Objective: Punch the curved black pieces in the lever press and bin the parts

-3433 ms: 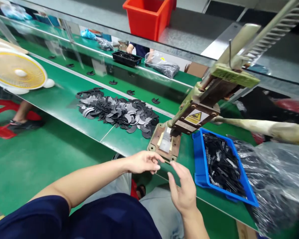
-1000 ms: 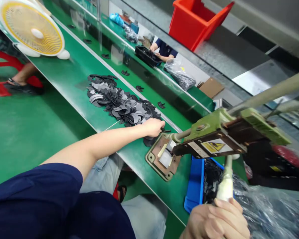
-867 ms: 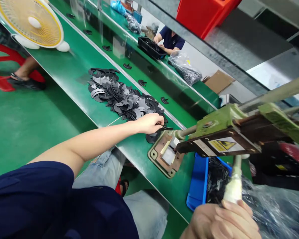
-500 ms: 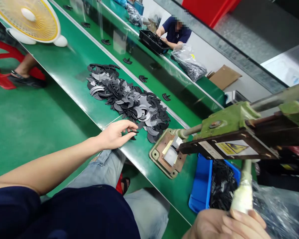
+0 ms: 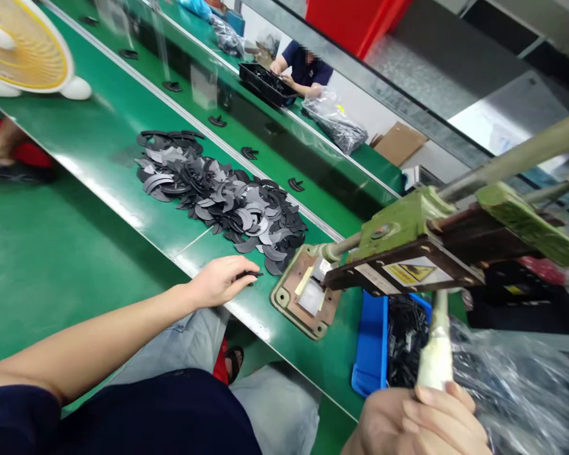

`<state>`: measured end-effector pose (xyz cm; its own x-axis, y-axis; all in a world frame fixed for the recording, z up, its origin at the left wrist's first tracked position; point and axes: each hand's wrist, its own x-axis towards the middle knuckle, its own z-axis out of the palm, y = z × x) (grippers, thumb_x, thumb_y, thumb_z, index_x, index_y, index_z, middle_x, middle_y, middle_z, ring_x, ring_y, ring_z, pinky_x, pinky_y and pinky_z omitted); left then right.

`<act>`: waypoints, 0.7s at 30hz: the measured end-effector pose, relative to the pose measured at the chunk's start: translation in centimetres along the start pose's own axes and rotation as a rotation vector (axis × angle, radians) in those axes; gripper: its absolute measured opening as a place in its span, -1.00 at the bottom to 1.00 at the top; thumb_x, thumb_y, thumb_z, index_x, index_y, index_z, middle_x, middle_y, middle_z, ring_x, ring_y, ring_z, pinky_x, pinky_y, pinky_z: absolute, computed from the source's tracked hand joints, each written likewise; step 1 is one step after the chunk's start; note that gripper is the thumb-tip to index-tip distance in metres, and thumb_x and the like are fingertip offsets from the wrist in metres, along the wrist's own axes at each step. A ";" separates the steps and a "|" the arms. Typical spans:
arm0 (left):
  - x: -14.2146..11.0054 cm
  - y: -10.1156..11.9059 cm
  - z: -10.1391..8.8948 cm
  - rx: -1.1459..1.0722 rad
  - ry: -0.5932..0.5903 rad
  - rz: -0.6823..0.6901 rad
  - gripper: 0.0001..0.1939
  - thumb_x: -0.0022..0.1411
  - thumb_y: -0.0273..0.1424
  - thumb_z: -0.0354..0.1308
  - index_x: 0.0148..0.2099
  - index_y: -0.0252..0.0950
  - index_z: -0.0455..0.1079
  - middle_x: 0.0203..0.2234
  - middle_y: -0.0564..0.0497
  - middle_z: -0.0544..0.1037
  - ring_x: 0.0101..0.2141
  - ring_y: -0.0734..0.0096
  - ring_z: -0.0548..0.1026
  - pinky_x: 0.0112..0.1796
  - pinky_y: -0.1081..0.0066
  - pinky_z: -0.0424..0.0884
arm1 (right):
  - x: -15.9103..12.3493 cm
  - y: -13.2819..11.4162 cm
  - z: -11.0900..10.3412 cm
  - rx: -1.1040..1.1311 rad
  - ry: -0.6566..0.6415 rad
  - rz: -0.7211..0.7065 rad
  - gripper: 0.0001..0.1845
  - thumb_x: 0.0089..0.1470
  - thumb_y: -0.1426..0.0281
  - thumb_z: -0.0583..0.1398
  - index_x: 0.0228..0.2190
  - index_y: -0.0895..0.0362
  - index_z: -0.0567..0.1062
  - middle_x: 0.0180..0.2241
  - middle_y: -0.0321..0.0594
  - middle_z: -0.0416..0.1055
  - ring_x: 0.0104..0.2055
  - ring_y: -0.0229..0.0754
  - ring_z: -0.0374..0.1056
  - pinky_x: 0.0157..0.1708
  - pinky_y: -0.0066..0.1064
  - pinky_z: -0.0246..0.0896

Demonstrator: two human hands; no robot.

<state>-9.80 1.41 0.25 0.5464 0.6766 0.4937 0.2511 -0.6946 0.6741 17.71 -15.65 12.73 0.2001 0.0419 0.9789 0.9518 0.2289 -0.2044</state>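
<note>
Between the thumb and fingers of my left hand (image 5: 222, 280) is a small black plastic part (image 5: 248, 274), mostly covered by the fingers. That hand is over the near edge of the green bench, just in front of a heap of black and grey curved pieces (image 5: 222, 196). My right hand (image 5: 417, 420) is wrapped round the whitish lever handle (image 5: 436, 360) of a green hand press (image 5: 393, 221). A pale block sits on the press base (image 5: 284, 294), to the right of my left hand, with the dark press arm over it.
A blue bin (image 5: 370, 347) of small black parts stands right of the press, beside clear plastic bags (image 5: 526, 385). Several black parts lie along the green conveyor (image 5: 275, 167). A yellow fan (image 5: 23, 47) stands at left; a co-worker (image 5: 308, 69) handles parts across the line.
The view has shifted, so the bench and press appear further left. My left hand has turned slightly, with the black part still pinched. My right hand keeps its hold on the lever.
</note>
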 end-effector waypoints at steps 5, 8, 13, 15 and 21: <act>0.3 0.4 0.7 -0.004 -0.137 0.101 -0.77 0.49 -0.40 0.11 0.12 -0.21 0.49 -0.12 -0.05 0.67 -0.12 0.31 0.62 -0.04 0.31 0.55 | -0.2 1.3 0.3 0.114 0.130 -0.175 -0.40 0.14 0.05 0.23 -0.61 0.04 0.00 -0.72 -0.40 0.08 -0.69 -0.22 0.14 -0.43 -0.15 0.36; 0.0 0.3 1.8 -0.035 -0.189 0.020 -0.76 0.51 -0.36 0.08 0.10 -0.21 0.50 -0.11 -0.07 0.67 -0.10 0.29 0.62 -0.03 0.29 0.55 | -0.3 1.0 0.1 0.105 0.117 -0.146 -0.44 0.16 0.08 0.23 -0.62 0.03 0.06 -0.71 -0.41 0.13 -0.67 -0.20 0.18 -0.40 -0.13 0.40; 1.3 1.2 2.9 -0.282 -0.175 -0.320 -0.76 0.40 -0.22 0.21 -0.02 -0.24 0.49 -0.24 -0.03 0.62 -0.28 0.35 0.61 -0.25 0.38 0.56 | -0.5 0.1 -0.3 0.114 0.077 -0.062 -0.47 0.18 0.11 0.24 -0.64 0.02 0.13 -0.68 -0.39 0.19 -0.61 -0.17 0.21 -0.28 -0.02 0.42; 2.9 2.0 3.1 -0.456 -0.189 -0.481 -0.72 0.34 -0.18 0.27 -0.03 -0.24 0.42 -0.36 0.06 0.56 -0.43 0.42 0.56 -0.40 0.43 0.52 | -0.5 -0.1 -0.3 0.135 0.083 -0.044 -0.46 0.18 0.12 0.25 -0.64 0.04 0.14 -0.67 -0.40 0.20 -0.60 -0.18 0.23 -0.26 -0.04 0.42; 8.9 4.1 5.0 -0.554 -0.345 -0.578 -0.66 0.31 -0.11 0.30 -0.21 -0.24 0.32 -0.56 0.15 0.49 -0.59 0.48 0.50 -0.59 0.54 0.37 | -0.5 -0.6 0.0 0.164 0.096 0.005 -0.46 0.19 0.16 0.26 -0.65 0.07 0.16 -0.65 -0.42 0.23 -0.55 -0.24 0.28 -0.19 -0.06 0.41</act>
<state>0.08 3.36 4.63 0.6873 0.7125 -0.1413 0.1876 0.0139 0.9822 17.00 -15.79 12.39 0.2337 -0.0481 0.9711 0.9018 0.3842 -0.1979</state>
